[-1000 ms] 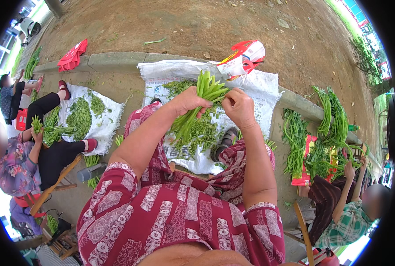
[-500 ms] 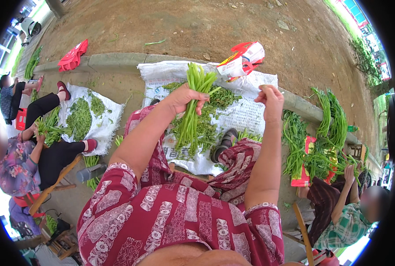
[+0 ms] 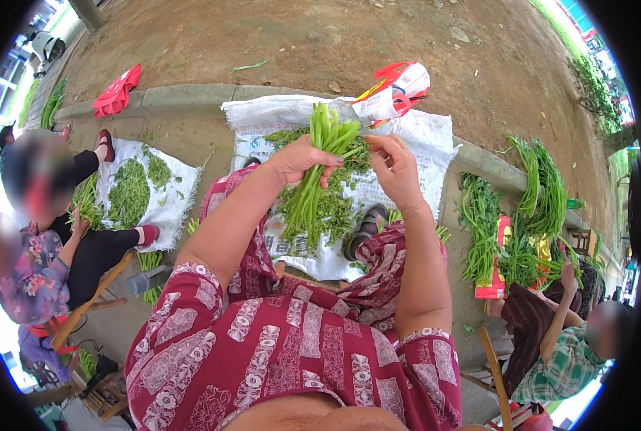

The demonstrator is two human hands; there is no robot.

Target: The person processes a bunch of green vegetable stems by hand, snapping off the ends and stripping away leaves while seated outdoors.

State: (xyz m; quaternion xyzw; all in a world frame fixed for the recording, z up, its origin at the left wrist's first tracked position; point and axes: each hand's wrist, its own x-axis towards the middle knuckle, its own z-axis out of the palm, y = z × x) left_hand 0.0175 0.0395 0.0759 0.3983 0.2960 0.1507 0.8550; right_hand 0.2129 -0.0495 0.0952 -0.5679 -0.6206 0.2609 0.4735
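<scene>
My left hand (image 3: 307, 159) is wrapped round a bunch of long green vegetable stalks (image 3: 307, 205), held upright with the pale cut ends at the top. Close to the right side of the bunch is my right hand (image 3: 396, 172), its thumb and fingers drawn together near the stalk ends. Whatever the fingertips hold, if anything, is too small to make out. Below the bunch, torn green leaves (image 3: 335, 208) lie heaped on a white woven sack (image 3: 414, 187) spread between my feet.
A red and white plastic bag (image 3: 392, 93) lies at the sack's far edge, beside a concrete kerb (image 3: 184, 99). To the right are piles of long greens (image 3: 482, 223) and a seated person (image 3: 565, 359). On the left, another person (image 3: 26, 269) handles greens beside a second white sack (image 3: 173, 187).
My right hand has moved left and in toward the bunch, from out over the sack's right side. My left hand keeps its hold on the stalks, almost in place.
</scene>
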